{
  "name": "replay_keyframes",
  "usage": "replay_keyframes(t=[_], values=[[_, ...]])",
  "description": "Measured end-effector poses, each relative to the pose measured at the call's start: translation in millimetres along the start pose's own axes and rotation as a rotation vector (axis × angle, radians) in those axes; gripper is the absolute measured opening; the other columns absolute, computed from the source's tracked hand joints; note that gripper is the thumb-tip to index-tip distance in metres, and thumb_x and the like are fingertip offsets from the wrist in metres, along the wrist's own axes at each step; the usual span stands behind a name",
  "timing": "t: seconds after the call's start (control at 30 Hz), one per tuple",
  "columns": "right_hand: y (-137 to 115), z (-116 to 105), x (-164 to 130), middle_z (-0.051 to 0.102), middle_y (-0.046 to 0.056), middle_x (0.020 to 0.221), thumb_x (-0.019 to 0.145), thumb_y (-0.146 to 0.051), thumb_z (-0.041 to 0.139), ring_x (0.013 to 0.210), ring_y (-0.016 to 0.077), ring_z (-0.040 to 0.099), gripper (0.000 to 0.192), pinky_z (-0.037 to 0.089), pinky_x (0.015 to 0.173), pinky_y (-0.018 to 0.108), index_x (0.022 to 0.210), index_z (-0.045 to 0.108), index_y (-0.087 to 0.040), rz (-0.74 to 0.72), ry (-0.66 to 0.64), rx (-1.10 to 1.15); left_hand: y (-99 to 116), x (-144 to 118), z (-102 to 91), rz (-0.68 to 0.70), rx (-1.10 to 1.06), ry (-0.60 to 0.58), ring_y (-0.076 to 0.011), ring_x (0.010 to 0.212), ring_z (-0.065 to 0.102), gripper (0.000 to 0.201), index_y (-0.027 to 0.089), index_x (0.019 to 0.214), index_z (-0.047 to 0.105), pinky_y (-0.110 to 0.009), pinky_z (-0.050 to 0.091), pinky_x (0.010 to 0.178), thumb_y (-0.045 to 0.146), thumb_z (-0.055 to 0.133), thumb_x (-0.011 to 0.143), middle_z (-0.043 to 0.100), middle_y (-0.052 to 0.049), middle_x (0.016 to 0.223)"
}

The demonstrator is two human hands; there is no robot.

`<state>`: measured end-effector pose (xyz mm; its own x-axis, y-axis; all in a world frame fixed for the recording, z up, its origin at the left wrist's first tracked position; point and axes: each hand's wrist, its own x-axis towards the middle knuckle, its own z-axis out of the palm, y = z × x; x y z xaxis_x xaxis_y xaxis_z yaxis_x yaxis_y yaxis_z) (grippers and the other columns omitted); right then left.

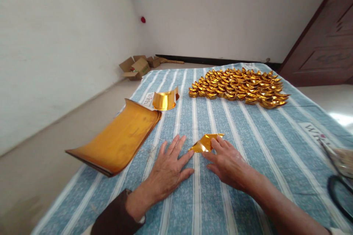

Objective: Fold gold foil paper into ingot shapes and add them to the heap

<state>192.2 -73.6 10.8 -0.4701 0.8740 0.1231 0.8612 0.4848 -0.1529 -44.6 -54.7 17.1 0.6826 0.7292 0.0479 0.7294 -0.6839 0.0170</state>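
A piece of shiny gold foil paper (pixel 203 144), folded to a slanted shape with pointed ends, lies flat on the striped cloth (pixel 183 205). My right hand (pixel 227 159) rests on its right part, fingers stretched over the foil. Just left of it, my left hand (pixel 168 170) is spread flat on the cloth, its index fingertip at the foil's left point. Ahead to the left stands a small curved stack of gold foil (pixel 164 101). Nearer, a larger curled stack of gold-brown sheets (pixel 118 137) reaches over the table's left edge.
Many folded gold foil ingots (pixel 239 84) stand in rows at the far right. Scissors (pixel 339 191) lie at the right edge by a partly visible clear bag (pixel 344 159). Open cardboard boxes (pixel 135 68) sit on the floor beyond the far left corner.
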Motion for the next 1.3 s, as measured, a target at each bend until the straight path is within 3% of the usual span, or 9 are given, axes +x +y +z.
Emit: replay_keyframes(t=[0.4, 0.53, 0.6, 0.73, 0.87, 0.97, 1.1, 1.3], values=[[0, 1, 0, 0.058, 0.015, 0.123, 0.084, -0.037, 0.070, 0.122, 0.0400, 0.048, 0.034, 0.045, 0.095, 0.055, 0.117, 0.068, -0.028, 0.024, -0.019, 0.009, -1, -2, -12.4, 0.019, 0.130, 0.105, -0.0381, 0.140, 0.035, 0.033, 0.026, 0.119, 0.063, -0.066, 0.031, 0.106, 0.037, 0.066, 0.088, 0.042, -0.014, 0.151], [1, 0, 1, 0.059, 0.016, 0.122, 0.084, -0.039, 0.068, 0.119, 0.0394, 0.051, 0.033, 0.047, 0.092, 0.053, 0.115, 0.069, -0.027, 0.013, -0.020, 0.016, 2, 0, -19.0, -0.038, 0.133, 0.135, -0.0376, 0.140, 0.035, 0.024, 0.021, 0.107, 0.066, -0.065, 0.030, 0.107, 0.036, 0.065, 0.088, 0.042, -0.016, 0.150], [1, 0, 2, 0.059, 0.016, 0.123, 0.084, -0.039, 0.069, 0.118, 0.0387, 0.051, 0.034, 0.047, 0.091, 0.052, 0.116, 0.068, -0.027, 0.013, -0.008, 0.012, 7, 1, -18.9, -0.058, 0.117, 0.157, -0.0376, 0.141, 0.033, 0.027, 0.019, 0.111, 0.064, -0.064, 0.030, 0.108, 0.036, 0.062, 0.090, 0.042, -0.018, 0.150], [0, 3, 1, 0.059, 0.015, 0.124, 0.083, -0.040, 0.070, 0.118, 0.0381, 0.051, 0.036, 0.046, 0.092, 0.051, 0.116, 0.068, -0.027, 0.017, 0.014, -0.008, 16, 4, -9.2, 0.036, 0.039, 0.111, -0.0385, 0.142, 0.029, 0.041, 0.020, 0.127, 0.057, -0.065, 0.030, 0.108, 0.038, 0.062, 0.090, 0.038, -0.017, 0.152], [0, 5, 0, 0.058, 0.015, 0.125, 0.083, -0.041, 0.070, 0.118, 0.0373, 0.051, 0.036, 0.046, 0.092, 0.051, 0.117, 0.067, -0.028, 0.011, 0.034, -0.017, 12, 4, 1.1, -0.001, -0.014, 0.071, -0.0422, 0.141, 0.031, 0.043, 0.022, 0.127, 0.059, -0.069, 0.031, 0.105, 0.041, 0.063, 0.089, 0.038, -0.018, 0.152], [1, 5, 0, 0.059, 0.014, 0.123, 0.081, -0.039, 0.072, 0.117, 0.0366, 0.051, 0.033, 0.047, 0.092, 0.051, 0.112, 0.069, -0.028, 0.013, 0.039, -0.005, 3, 1, 3.2, -0.040, -0.091, 0.105, -0.0405, 0.140, 0.033, 0.031, 0.020, 0.119, 0.063, -0.066, 0.033, 0.106, 0.031, 0.060, 0.090, 0.041, -0.018, 0.150], [1, 6, 0, 0.059, 0.015, 0.123, 0.080, -0.037, 0.072, 0.117, 0.0366, 0.051, 0.034, 0.047, 0.092, 0.051, 0.113, 0.069, -0.027, 0.007, 0.047, -0.001, -3, 4, 5.6, -0.154, -0.272, 0.191, -0.0327, 0.139, 0.037, 0.022, 0.017, 0.108, 0.066, -0.054, 0.036, 0.111, 0.019, 0.056, 0.089, 0.049, -0.016, 0.144], [2, 8, -2, 0.060, 0.016, 0.121, 0.079, -0.036, 0.073, 0.117, 0.0389, 0.051, 0.033, 0.047, 0.090, 0.052, 0.110, 0.071, -0.027, 0.006, 0.074, 0.001, 0, 26, 7.4, -0.286, -0.472, 0.130, -0.0324, 0.143, 0.032, 0.023, 0.021, 0.095, 0.070, -0.058, 0.029, 0.114, 0.009, 0.061, 0.078, 0.049, -0.010, 0.146]])
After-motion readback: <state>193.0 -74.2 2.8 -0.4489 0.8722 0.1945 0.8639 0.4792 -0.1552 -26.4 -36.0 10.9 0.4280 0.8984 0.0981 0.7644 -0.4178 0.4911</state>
